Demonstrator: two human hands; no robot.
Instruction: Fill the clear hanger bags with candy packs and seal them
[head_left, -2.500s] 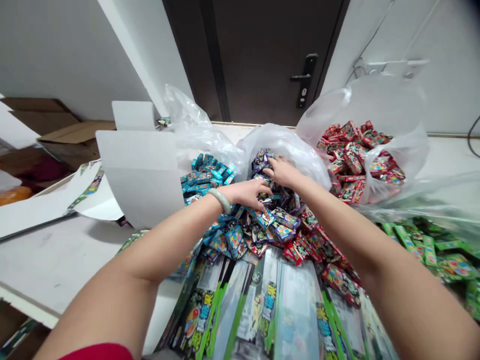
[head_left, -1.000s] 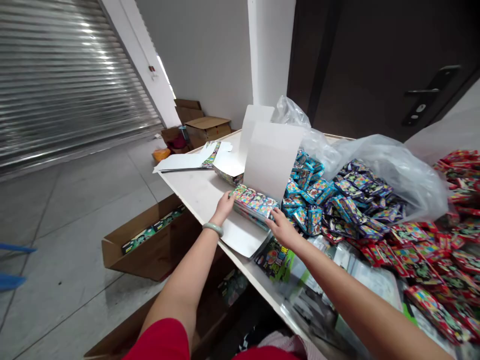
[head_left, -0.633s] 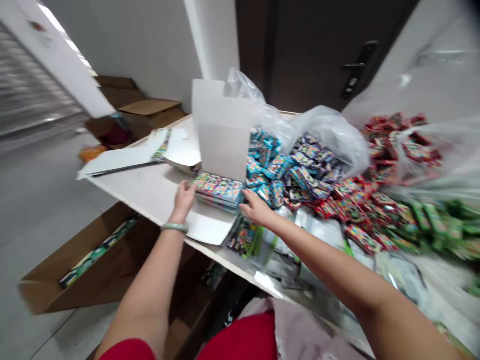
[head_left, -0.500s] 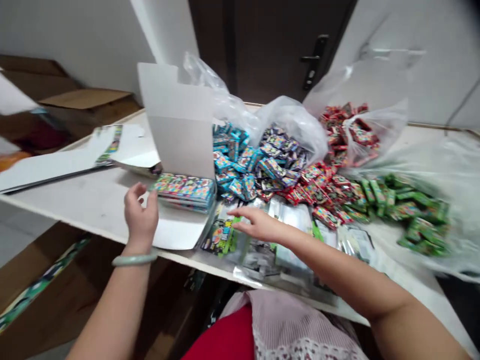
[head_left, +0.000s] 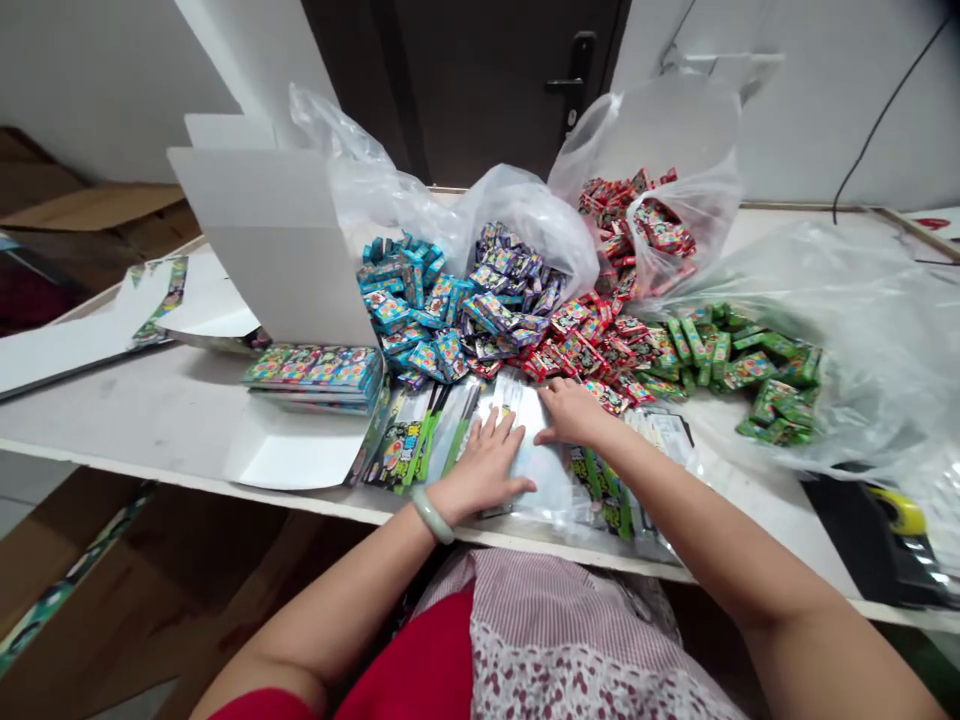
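My left hand (head_left: 486,468) lies with its fingers spread on the clear plastic packaging bags (head_left: 541,475) near the table's front edge. At the far side of these bags is my right hand (head_left: 571,412), its thumb and fingers apart, close to the small red packets (head_left: 581,352). Printed black-and-green bags (head_left: 401,452) lie left of my left hand. Further left, an open white box (head_left: 296,465) with its lid raised holds a stack of colourful printed packs (head_left: 315,368).
Blue packets (head_left: 409,310), purple packets (head_left: 510,275) and green packets (head_left: 780,375) lie in heaps, spilling from clear plastic sacks (head_left: 525,205). Yellow tape (head_left: 900,512) is at the right edge. Cardboard cartons (head_left: 112,215) stand at the left. A dark door (head_left: 480,80) is behind the table.
My left hand has moved right, from beside the white box onto the clear bags. My right hand has shifted right along the bags. The view has turned rightward.
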